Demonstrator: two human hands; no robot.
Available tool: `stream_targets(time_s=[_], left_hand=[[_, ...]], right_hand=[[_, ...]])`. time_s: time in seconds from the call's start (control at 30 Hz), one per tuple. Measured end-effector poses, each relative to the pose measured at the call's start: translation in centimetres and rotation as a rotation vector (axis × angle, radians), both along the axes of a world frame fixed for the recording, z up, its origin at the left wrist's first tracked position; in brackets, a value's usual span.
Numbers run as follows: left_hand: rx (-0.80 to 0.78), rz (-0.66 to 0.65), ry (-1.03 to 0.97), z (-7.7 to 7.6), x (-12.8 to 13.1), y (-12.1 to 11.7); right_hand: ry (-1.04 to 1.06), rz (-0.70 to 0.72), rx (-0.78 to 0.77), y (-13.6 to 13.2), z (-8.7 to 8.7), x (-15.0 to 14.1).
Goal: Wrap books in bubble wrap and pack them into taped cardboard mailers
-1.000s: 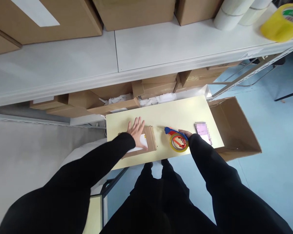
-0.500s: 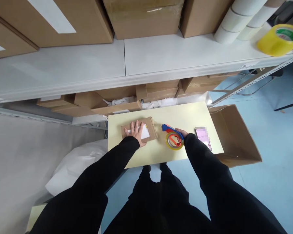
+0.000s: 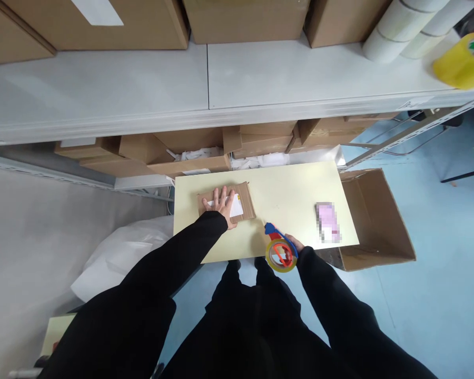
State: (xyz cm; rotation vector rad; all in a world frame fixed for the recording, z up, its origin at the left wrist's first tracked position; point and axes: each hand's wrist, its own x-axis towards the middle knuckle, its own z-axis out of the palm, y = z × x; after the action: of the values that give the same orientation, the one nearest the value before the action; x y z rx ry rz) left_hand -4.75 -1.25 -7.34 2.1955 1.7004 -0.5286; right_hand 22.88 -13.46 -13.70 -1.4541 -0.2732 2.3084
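A flat brown cardboard package [image 3: 245, 202] with a white label [image 3: 236, 206] lies on the left part of the pale yellow table [image 3: 288, 189]. Pressing down on it with spread fingers is my left hand [image 3: 221, 204]. My right hand [image 3: 294, 244] grips a blue and red tape dispenser [image 3: 274, 232] loaded with a roll of yellowish tape. The dispenser is over the table's front edge, to the right of the package and apart from it. A pink phone-like item [image 3: 327, 221], blurred out, rests on the table's right side.
An open cardboard box [image 3: 379, 221] stands against the table's right end. Behind the table runs a grey shelf [image 3: 142, 89] bearing boxes, white rolls [image 3: 395, 31] and a yellow tape roll [image 3: 462, 63]. A white plastic bag [image 3: 114, 258] sits on the floor at left.
My right hand has drawn the tape dispenser back toward me, from above the table to its front edge. My left hand stays on the package.
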Motion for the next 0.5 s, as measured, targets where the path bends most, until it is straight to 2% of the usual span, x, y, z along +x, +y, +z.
stream_targets(time_s=[0.1, 0.2, 0.4, 0.5], left_hand=[[-0.023, 0.004, 0.028, 0.5, 0.1, 0.1], [-0.082, -0.016, 0.026, 1.4, -0.4, 1.1], [-0.131, -0.174, 0.062, 3.2, -3.0, 4.5], [-0.132, -0.124, 0.101, 3.0, -3.0, 4.3]], right_hand=[[0.151, -0.145, -0.087, -0.4, -0.7, -2.5], [0.179, -0.196, -0.154, -0.1, -1.0, -4.2], [0.243, -0.231, -0.203, 0.3, -0.8, -4.9], [0.257, -0.273, -0.185, 1.3, -0.5, -4.9]])
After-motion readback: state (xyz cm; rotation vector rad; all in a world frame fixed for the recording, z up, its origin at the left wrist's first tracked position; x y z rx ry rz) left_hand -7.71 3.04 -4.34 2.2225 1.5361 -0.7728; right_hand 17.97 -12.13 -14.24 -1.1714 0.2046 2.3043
